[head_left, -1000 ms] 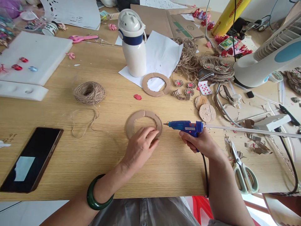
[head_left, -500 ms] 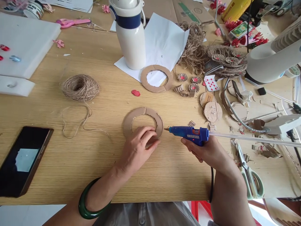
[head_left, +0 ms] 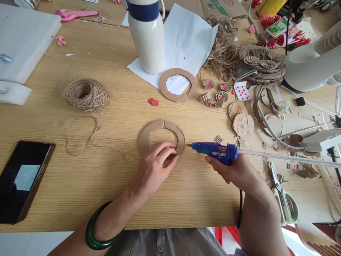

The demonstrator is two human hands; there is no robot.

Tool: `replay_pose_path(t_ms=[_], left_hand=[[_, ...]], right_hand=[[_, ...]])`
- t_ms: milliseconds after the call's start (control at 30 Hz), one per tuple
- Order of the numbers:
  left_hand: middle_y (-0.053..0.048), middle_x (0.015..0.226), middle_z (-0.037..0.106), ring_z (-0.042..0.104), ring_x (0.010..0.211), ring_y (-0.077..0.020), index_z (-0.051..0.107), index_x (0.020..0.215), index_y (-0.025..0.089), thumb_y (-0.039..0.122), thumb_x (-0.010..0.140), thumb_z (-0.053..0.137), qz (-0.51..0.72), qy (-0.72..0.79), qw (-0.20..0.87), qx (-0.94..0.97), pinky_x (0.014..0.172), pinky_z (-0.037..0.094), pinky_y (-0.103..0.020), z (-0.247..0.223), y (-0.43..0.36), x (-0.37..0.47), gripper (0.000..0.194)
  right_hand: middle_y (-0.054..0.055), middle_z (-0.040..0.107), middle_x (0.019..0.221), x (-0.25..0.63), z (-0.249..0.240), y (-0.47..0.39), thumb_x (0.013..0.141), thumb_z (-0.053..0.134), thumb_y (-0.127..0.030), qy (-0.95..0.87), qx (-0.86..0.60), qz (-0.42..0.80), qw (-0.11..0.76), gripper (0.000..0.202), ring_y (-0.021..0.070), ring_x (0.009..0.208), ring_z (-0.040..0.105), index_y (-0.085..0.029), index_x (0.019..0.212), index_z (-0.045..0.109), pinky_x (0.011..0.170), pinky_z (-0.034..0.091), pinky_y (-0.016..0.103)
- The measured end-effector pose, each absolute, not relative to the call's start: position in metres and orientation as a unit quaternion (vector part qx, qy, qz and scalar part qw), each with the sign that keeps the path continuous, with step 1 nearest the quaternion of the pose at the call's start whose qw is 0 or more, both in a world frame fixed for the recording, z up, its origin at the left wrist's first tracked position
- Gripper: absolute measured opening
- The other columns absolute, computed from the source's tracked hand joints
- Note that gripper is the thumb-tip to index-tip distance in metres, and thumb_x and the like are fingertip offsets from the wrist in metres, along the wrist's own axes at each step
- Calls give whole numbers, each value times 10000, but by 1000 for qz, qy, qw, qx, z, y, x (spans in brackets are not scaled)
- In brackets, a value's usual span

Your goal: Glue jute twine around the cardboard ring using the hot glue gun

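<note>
My left hand (head_left: pixel 157 163) is closed on the near edge of a cardboard ring (head_left: pixel 146 137), which lies on the table and shows a seam at its far side. My fingers cover the ring's near part. In my right hand (head_left: pixel 237 172) is a blue hot glue gun (head_left: pixel 213 151), its red light lit and a long clear glue stick (head_left: pixel 287 157) poking out of its back. The nozzle points left, right at the ring's outer edge; whether it touches cannot be made out. Farther off, a second cardboard ring (head_left: pixel 166 89) lies partly on white paper (head_left: pixel 186 39).
A ball of twine (head_left: pixel 86 94) and a phone (head_left: pixel 25 181) lie on the left. Small red discs (head_left: pixel 153 102) sit beyond the ring. A white bottle (head_left: pixel 149 42) stands behind. Cardboard rounds (head_left: pixel 243 125), scissors (head_left: pixel 283 199) and scraps crowd the right.
The view has shifted slightly, so the things on the table sit a little differently in it. Both hands keep their grips, and the nozzle stays at the ring's right edge.
</note>
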State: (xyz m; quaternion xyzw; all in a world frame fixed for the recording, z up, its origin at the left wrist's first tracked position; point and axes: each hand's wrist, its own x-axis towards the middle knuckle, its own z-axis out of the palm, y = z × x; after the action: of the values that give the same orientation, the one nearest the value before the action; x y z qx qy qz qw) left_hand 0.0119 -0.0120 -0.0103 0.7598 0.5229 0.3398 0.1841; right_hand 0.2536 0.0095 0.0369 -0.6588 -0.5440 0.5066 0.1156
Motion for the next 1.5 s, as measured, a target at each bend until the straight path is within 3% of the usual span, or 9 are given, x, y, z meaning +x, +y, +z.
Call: replay_pose_path(t_ms=[367, 500, 633, 867, 1500], left_hand=[[-33, 1052, 708, 696, 972, -183, 651, 970, 185, 187, 956, 646, 334, 525, 188, 760, 877, 565, -306, -11, -12, 7, 15], [-57, 1113, 694, 685, 1020, -200, 644, 1110, 171, 206, 920, 705, 336, 515, 185, 766, 924, 570, -318, -14, -13, 10, 203], [-53, 1127, 693, 682, 1042, -199, 635, 1156, 186, 166, 919, 696, 338, 517, 178, 766, 965, 559, -321, -16, -14, 11, 245], [-39, 1083, 704, 696, 948, -194, 540, 1382, 228, 179, 940, 673, 323, 520, 180, 770, 895, 576, -330, -15, -15, 10, 465], [-42, 1060, 710, 688, 923, -183, 504, 1422, 239, 173, 942, 665, 324, 528, 192, 761, 867, 581, -320, -15, -15, 11, 510]], right_hand=[[-46, 532, 539, 254, 35, 6, 832, 681, -592, -533, -666, 510, 109, 407, 89, 368, 473, -197, 774, 603, 315, 405, 203], [-48, 533, 538, 254, 35, 6, 832, 678, -583, -533, -672, 504, 102, 390, 89, 363, 464, -200, 805, 616, 312, 393, 205], [-47, 539, 530, 255, 35, 4, 838, 666, -607, -544, -670, 499, 77, 405, 97, 357, 472, -205, 816, 623, 323, 389, 215], [-40, 549, 525, 254, 37, 4, 843, 648, -619, -556, -672, 484, 69, 423, 93, 353, 471, -202, 783, 613, 343, 390, 215], [-63, 489, 444, 251, 43, 7, 857, 649, -542, -594, -649, 471, 58, 374, 108, 328, 438, -189, 956, 718, 334, 366, 232]])
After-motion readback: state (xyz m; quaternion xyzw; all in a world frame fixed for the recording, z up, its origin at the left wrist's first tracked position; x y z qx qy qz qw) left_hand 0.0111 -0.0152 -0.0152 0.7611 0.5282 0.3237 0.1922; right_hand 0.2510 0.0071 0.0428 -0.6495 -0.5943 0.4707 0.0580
